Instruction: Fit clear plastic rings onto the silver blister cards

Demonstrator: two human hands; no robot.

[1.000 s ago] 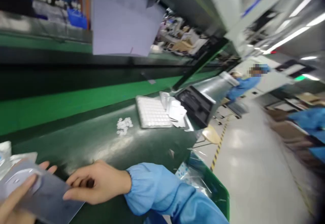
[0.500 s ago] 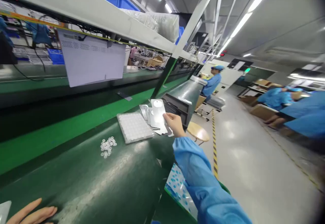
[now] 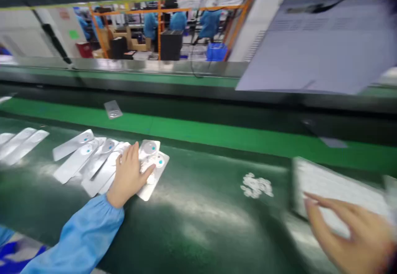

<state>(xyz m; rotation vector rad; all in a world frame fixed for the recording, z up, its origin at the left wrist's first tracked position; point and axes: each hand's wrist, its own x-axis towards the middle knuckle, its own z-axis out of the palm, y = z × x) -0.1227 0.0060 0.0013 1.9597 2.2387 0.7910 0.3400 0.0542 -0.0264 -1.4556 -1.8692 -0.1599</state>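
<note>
My left hand (image 3: 130,179) lies on a cluster of flat silvery-white plates (image 3: 71,162), its thumb spread from the fingers. Each plate is long with rounded corners; several carry a round disc and a small blue dot near one end. Under and beside this hand, part of the pile is hidden. Over at the right, my right hand (image 3: 353,232) is blurred above a white gridded tray (image 3: 338,174). Its thumb and forefinger tips meet in a pinch; what sits between them, if anything, cannot be made out. Small clear-white rings (image 3: 256,186) lie in a heap between the hands.
More plates (image 3: 23,143) rest at the far left of the green bench (image 3: 198,232). A small grey card (image 3: 113,109) lies on the bright green strip behind. A paper sheet (image 3: 316,46) hangs at upper right. People in blue work beyond the bench.
The view has swung left. My right hand has left the plates beyond the tray, no longer holding the plate, and is now over the tray. My left hand now rests on the left plates.
</note>
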